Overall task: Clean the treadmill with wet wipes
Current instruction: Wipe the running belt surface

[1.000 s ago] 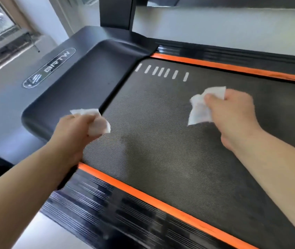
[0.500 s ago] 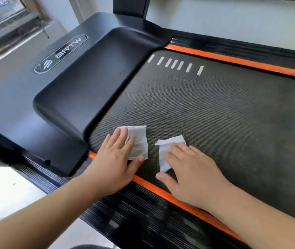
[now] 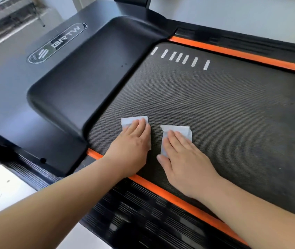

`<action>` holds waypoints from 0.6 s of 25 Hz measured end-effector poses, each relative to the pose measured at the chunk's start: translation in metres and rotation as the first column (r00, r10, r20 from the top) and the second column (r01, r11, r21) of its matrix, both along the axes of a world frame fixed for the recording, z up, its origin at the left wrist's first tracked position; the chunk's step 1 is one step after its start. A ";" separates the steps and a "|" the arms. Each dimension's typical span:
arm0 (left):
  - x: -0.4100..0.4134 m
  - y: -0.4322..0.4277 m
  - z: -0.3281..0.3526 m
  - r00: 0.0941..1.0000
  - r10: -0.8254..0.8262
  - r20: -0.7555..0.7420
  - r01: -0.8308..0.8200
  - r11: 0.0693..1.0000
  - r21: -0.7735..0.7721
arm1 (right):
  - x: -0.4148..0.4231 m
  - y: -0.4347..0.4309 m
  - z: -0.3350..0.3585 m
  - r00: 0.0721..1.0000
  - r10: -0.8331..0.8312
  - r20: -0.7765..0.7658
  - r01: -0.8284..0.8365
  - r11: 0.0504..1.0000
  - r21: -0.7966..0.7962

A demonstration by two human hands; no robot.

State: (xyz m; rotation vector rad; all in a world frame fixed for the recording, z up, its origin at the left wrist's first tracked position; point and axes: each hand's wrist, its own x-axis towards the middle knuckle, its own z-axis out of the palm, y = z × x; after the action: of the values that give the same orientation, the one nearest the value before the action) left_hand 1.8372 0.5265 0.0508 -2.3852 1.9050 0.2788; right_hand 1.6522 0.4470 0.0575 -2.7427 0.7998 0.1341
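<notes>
The treadmill's dark textured belt fills the middle of the head view, edged by orange strips. Two white wet wipes lie flat on the belt near its front left corner. My left hand presses the left wipe down with straight fingers. My right hand lies flat on the right wipe, fingers together. Both wipes are partly hidden under my palms. The hands are side by side, a small gap between them.
The black motor cover with an oval BRTW badge rises left of the belt. A ribbed black side rail runs along the near edge. The upright post stands at the top. Pale floor lies at the lower left.
A second ago both hands held crumpled wipes above the belt. They have since laid the wipes flat on the belt near the close edge and slid them a little forward.
</notes>
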 end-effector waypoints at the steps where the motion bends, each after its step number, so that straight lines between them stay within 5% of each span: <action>1: 0.005 -0.001 -0.003 0.998 0.054 -0.028 -0.053 0.998 0.039 | 0.006 -0.005 0.000 1.000 -0.009 -0.026 0.010 1.000 0.022; 7: 0.015 -0.010 0.006 0.983 0.177 -0.058 -0.167 0.975 0.146 | 0.024 -0.004 -0.002 0.993 -0.098 -0.071 0.102 0.993 0.056; 12: -0.018 0.043 0.019 0.988 -0.132 -0.082 0.148 0.959 0.241 | -0.022 0.041 0.010 0.993 0.091 -0.072 -0.078 0.984 0.161; 15: 0.010 0.036 0.016 1.000 0.004 -0.028 0.001 0.984 0.177 | -0.045 0.040 0.012 0.988 0.115 -0.102 -0.100 0.984 0.149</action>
State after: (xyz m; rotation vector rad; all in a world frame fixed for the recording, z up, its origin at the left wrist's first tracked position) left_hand 1.8471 0.5626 0.0665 -2.2790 1.8060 0.4632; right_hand 1.6069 0.4869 0.0691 -2.6605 0.6421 0.3540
